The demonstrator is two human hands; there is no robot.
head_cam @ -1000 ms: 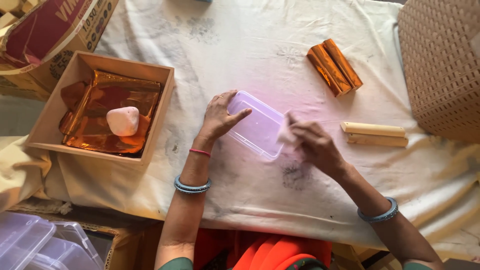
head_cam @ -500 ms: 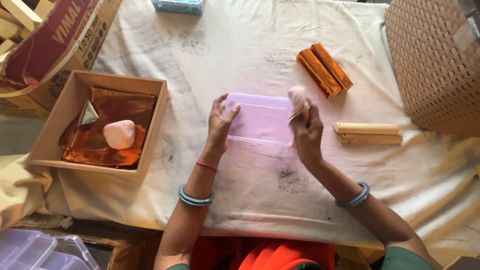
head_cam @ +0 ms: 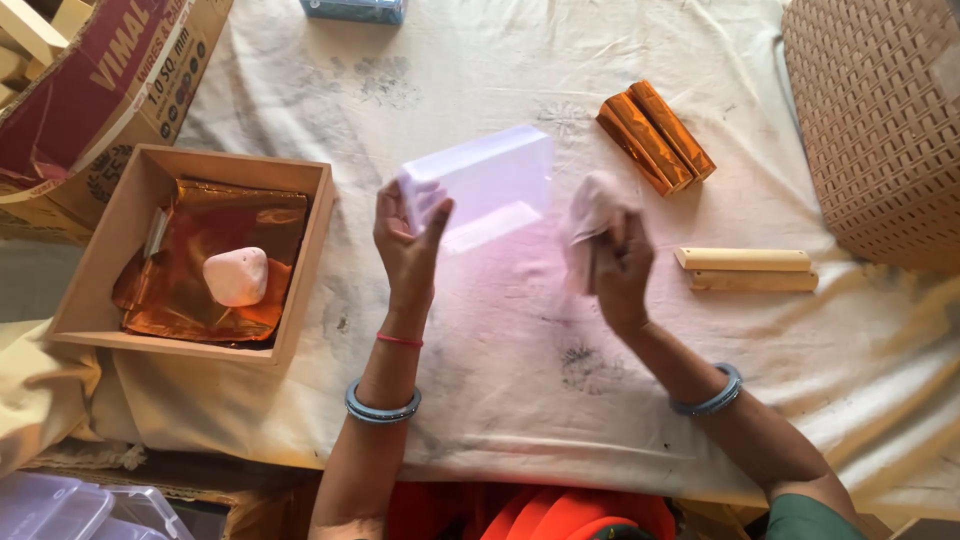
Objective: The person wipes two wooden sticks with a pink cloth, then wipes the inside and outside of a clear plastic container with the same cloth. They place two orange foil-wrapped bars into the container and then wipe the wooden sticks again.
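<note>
Head view is showing me both hands lifted over the cloth-covered table (head_cam: 300, 90). I am gripping a clear plastic box (head_cam: 485, 185) by its left end with the left hand (head_cam: 408, 245), holding it tilted above the cloth. My right hand (head_cam: 620, 265) is clenching a pale pink cloth (head_cam: 590, 215) just beside the box's right end. To my left a wooden tray (head_cam: 310, 230) is holding orange foil (head_cam: 230, 215) and a pink lump (head_cam: 237, 276).
</note>
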